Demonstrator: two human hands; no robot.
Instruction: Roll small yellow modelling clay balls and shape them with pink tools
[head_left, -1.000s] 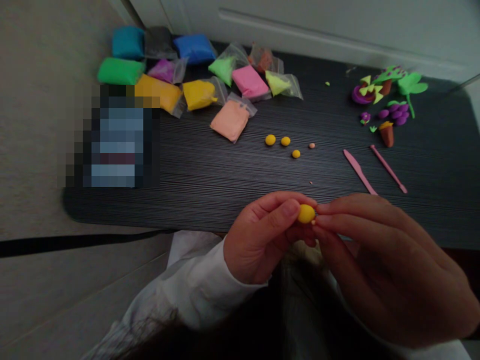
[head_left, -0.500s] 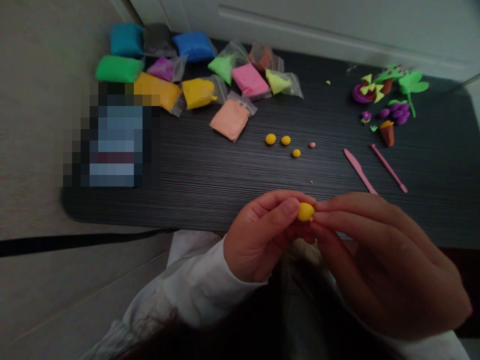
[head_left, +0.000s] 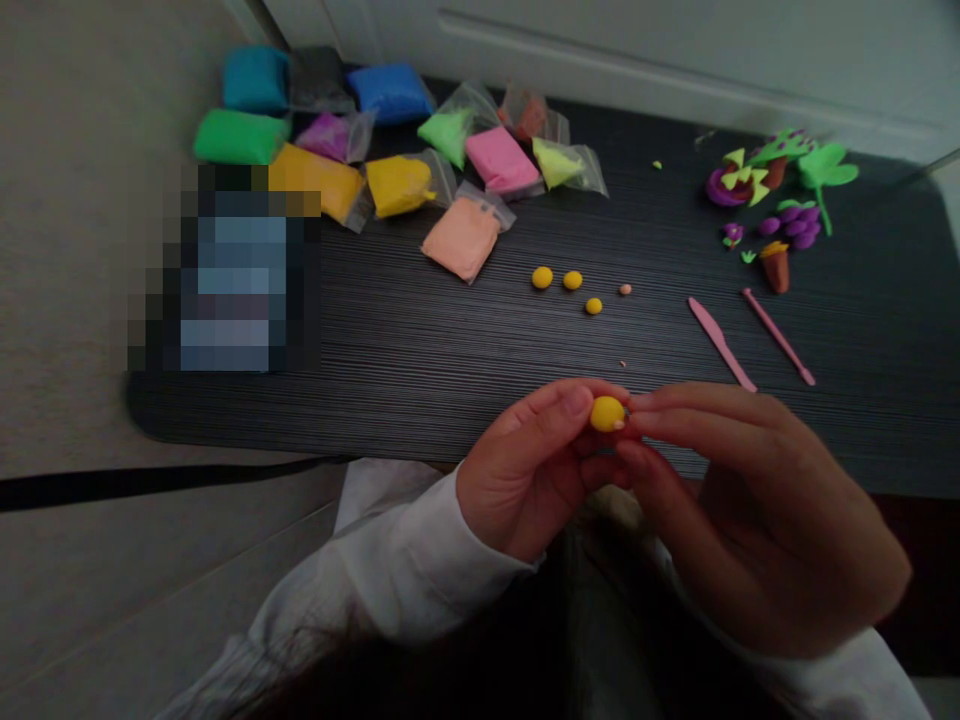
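Yellow ball [head_left: 604,411] pinched in the left hand [head_left: 525,460]

On my head view, the left thumb and fingers grip the ball at the near edge of the dark table [head_left: 420,350]. I see a tiny peach bit [head_left: 619,425] at its lower right side. The right hand [head_left: 772,520] has its fingertips close to that side; I can't tell whether they grip anything.

Beyond the hands, I have three smaller yellow balls [head_left: 542,278] and a small peach ball [head_left: 625,290] on the table. To the right lie a pink knife [head_left: 721,345] and a pink stick [head_left: 778,337], with purple and green figures [head_left: 805,232] behind. Colourful bags [head_left: 500,160] fill the far left.
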